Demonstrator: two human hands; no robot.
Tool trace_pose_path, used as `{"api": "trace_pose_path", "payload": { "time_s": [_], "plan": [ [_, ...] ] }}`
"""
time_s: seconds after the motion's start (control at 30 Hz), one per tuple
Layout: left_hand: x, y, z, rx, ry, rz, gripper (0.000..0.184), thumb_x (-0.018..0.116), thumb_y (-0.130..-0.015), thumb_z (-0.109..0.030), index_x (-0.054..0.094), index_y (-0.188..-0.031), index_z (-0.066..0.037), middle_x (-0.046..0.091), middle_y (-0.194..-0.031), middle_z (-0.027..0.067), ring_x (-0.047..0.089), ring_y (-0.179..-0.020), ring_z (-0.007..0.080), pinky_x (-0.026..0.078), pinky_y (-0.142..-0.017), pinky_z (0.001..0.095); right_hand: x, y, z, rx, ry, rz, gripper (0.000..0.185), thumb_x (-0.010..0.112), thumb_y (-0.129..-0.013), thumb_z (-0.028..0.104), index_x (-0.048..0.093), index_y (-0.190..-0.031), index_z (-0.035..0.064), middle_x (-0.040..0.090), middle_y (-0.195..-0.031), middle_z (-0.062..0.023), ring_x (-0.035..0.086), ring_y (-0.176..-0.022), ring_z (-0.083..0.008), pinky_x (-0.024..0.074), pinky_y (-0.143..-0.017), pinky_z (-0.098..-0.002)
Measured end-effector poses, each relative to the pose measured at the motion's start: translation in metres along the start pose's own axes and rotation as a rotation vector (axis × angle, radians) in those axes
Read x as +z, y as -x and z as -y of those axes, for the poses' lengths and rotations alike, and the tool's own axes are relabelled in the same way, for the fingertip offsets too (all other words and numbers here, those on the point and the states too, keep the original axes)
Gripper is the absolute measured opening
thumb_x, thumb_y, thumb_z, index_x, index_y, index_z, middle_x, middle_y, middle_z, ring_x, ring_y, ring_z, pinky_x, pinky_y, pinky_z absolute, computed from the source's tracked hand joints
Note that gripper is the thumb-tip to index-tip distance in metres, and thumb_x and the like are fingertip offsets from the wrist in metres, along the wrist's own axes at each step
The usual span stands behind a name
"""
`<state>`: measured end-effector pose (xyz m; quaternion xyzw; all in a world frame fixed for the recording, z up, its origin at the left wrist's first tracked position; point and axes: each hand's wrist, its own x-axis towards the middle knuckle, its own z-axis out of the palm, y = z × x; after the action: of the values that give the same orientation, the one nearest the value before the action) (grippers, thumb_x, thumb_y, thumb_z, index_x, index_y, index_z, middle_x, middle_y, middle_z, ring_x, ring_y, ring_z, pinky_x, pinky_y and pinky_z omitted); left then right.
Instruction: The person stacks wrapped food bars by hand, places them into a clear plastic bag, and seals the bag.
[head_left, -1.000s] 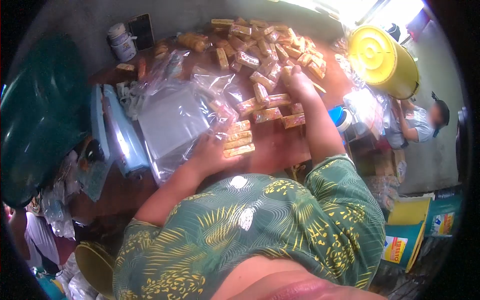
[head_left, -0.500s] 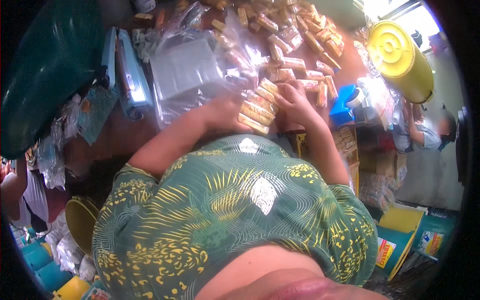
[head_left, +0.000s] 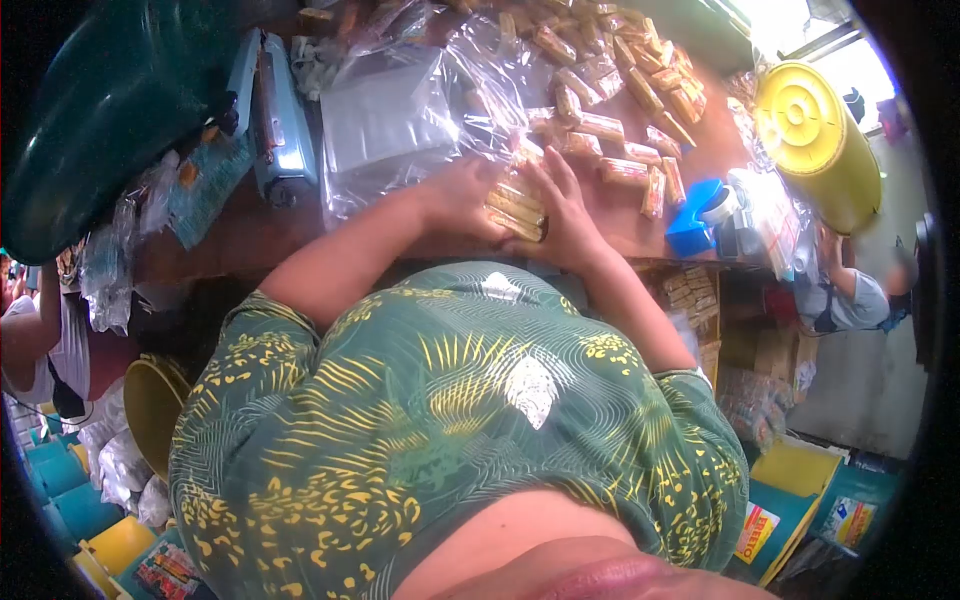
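- While the person's two hands are meeting near the front edge of the table (head_left: 718, 125), a stack of wrapped packs (head_left: 517, 207) is sitting between them, close to the printed top (head_left: 450, 400)
- The left hand (head_left: 468, 195) is gripping the stack from its left side, its fingers bending around the ends of the packs
- The right hand (head_left: 568, 215) is clasping the opposite side, with its upper fingers spread along the packs; its lower fingertips are hiding, so I cannot tell exactly where they are pressing
- Each pack is looking light and fairly stiff, yet its glossy wrapping is probably making it slippery against its neighbours, so the stack is likely favouring a hold across both ends at once
- The contents are looking possibly brittle, so even, gentle palm pressure is seeming safer than pinching one pack in the middle
- Clear plastic bags (head_left: 385, 120) are lying just beyond the left forearm, looking thin, limp and slick, and probably best taken by an edge
- Loose wrapped packs (head_left: 605, 75) are lying scattered beyond the hands, while a blue dispenser (head_left: 690, 235) is standing apart, to the right
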<state>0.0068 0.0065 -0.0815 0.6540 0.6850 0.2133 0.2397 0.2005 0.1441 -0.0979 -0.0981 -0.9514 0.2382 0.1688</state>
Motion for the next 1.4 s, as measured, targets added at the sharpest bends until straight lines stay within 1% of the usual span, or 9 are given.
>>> {"api": "trace_pose_path", "payload": {
  "time_s": [0.33,0.4,0.5,0.6,0.8,0.97,1.13,1.33,1.4],
  "plan": [
    [-0.021,-0.03,0.033,0.005,0.633,-0.113,0.048,0.055,-0.095,-0.025,0.057,-0.136,0.0,0.053,-0.138,0.0285,0.051,-0.13,0.0345,0.036,-0.113,0.0421,0.014,-0.014,0.01,0.025,0.119,-0.136,0.102,0.091,-0.058,0.047,0.047,-0.144,0.0133,0.037,-0.146,-0.0312,0.04,-0.135,-0.0483,0.0388,-0.11,-0.0537],
    [-0.051,-0.024,0.038,0.268,0.061,-0.781,0.041,0.049,-0.097,-0.021,0.063,-0.13,-0.001,0.049,-0.148,0.0237,0.053,-0.128,0.0319,0.037,-0.111,0.0416,0.013,-0.016,0.009,0.017,0.129,-0.17,0.1,0.091,-0.057,0.047,0.05,-0.142,0.0124,0.04,-0.144,-0.0309,0.043,-0.132,-0.0482,0.0408,-0.108,-0.0533],
    [-0.098,0.012,0.019,0.286,-0.058,-0.868,0.039,0.044,-0.098,-0.021,0.069,-0.123,-0.002,0.053,-0.148,0.0153,0.055,-0.123,0.025,0.041,-0.105,0.0406,0.015,-0.014,0.011,0.046,0.106,-0.199,0.098,0.091,-0.056,0.046,0.053,-0.14,0.0121,0.043,-0.141,-0.0299,0.045,-0.131,-0.0475,0.0422,-0.107,-0.0523],
    [-0.088,0.02,0.06,0.158,0.627,-0.645,0.035,0.052,-0.096,-0.021,0.071,-0.122,-0.007,0.063,-0.135,0.0177,0.061,-0.106,0.0173,0.047,-0.087,0.0321,0.014,-0.013,0.01,0.069,0.105,-0.189,0.098,0.091,-0.055,0.045,0.053,-0.14,0.0126,0.043,-0.142,-0.029,0.045,-0.131,-0.0466,0.0416,-0.108,-0.0518],
    [-0.073,0.048,0.074,-0.436,0.189,-0.611,0.031,0.058,-0.096,-0.013,0.069,-0.125,-0.009,0.07,-0.125,0.012,0.069,-0.103,0.0225,0.051,-0.089,0.0319,0.015,-0.012,0.011,0.091,0.095,-0.183,0.099,0.091,-0.056,0.046,0.053,-0.141,0.0149,0.04,-0.146,-0.0275,0.042,-0.134,-0.0464,0.0395,-0.11,-0.0518],
    [-0.084,0.047,0.068,0.056,-0.163,-1.051,0.053,0.066,-0.091,-0.007,0.053,-0.143,-0.011,0.058,-0.141,0.0165,0.064,-0.119,0.0237,0.053,-0.095,0.0329,0.011,-0.009,0.014,0.12,0.237,-0.127,0.106,0.092,-0.056,0.05,0.046,-0.146,0.0183,0.027,-0.155,-0.0246,0.029,-0.143,-0.0456,0.0284,-0.115,-0.057],
    [-0.026,0.037,0.055,0.173,0.114,-0.725,0.107,0.08,-0.083,-0.026,0.009,-0.16,-0.004,0.01,-0.165,0.0245,0.028,-0.149,0.0359,0.043,-0.11,0.0418,0.012,0.013,0.014,0.058,0.206,-0.224,0.1,0.088,-0.062,0.049,0.045,-0.147,0.0198,0.027,-0.156,-0.0203,0.027,-0.144,-0.0427,0.0257,-0.115,-0.0572],
    [0.012,0.036,0.024,0.298,0.16,-0.315,0.14,0.088,-0.071,-0.042,-0.017,-0.157,-0.004,-0.008,-0.165,0.0267,-0.003,-0.154,0.0372,0.006,-0.125,0.0417,-0.007,0.028,0.002,0.025,0.133,-0.226,0.054,0.068,-0.076,0.018,0.062,-0.13,0.0187,0.052,-0.131,-0.0144,0.048,-0.124,-0.0357,0.0395,-0.105,-0.0485],
    [0.014,0.031,0.026,0.273,0.137,-0.334,0.137,0.087,-0.073,-0.036,-0.016,-0.157,-0.004,-0.006,-0.165,0.0265,0.001,-0.154,0.0381,0.011,-0.125,0.0412,-0.01,0.028,-0.003,0.024,0.172,-0.183,0.049,0.067,-0.077,0.013,0.065,-0.125,0.0196,0.055,-0.125,-0.0124,0.051,-0.119,-0.0344,0.0426,-0.101,-0.0473]
  ]
}}
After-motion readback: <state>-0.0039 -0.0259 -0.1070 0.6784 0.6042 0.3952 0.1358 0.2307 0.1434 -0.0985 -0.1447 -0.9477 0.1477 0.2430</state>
